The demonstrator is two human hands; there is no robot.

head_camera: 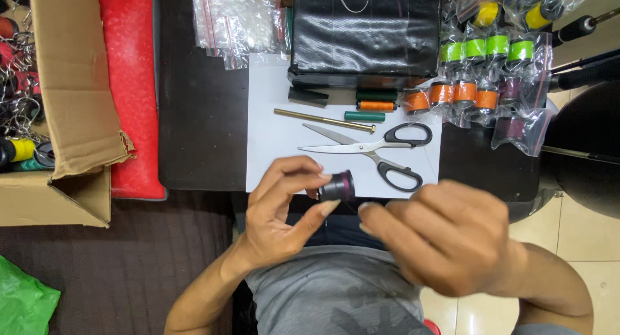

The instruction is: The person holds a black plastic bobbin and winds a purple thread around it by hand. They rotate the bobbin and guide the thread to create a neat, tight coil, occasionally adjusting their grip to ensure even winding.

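— What is the person holding there?

— A small dark spool (pixel 337 186), round like a short drum, with a purple rim on one side. The left hand (pixel 284 209) pinches it between thumb and fingertips, just over the near edge of the white sheet (pixel 271 135).

— And the other hand?

— The right hand (pixel 445 235) is blurred, very near the spool on its right. The fingers are curled, but I cannot tell if they close on anything.

— What lies on the sheet?

— Scissors (pixel 378 151) with shiny blades and black plastic handles, lying flat with the blades together. Behind them is a thin brass-coloured rod (pixel 323 120), then small green and orange tubes (pixel 369 106).

— The table looks crowded.

— Yes. At the right edge there are spools in clear bags (pixel 481 76), green, orange and dark purple. At the back stands a glossy black box (pixel 365 31), and beside it a heap of empty clear bags (pixel 232 18). On the left lie a red padded cushion (pixel 132 83) and an open cardboard box (pixel 64 102). The free room is only the bare middle of the sheet, between the hands and the scissors.
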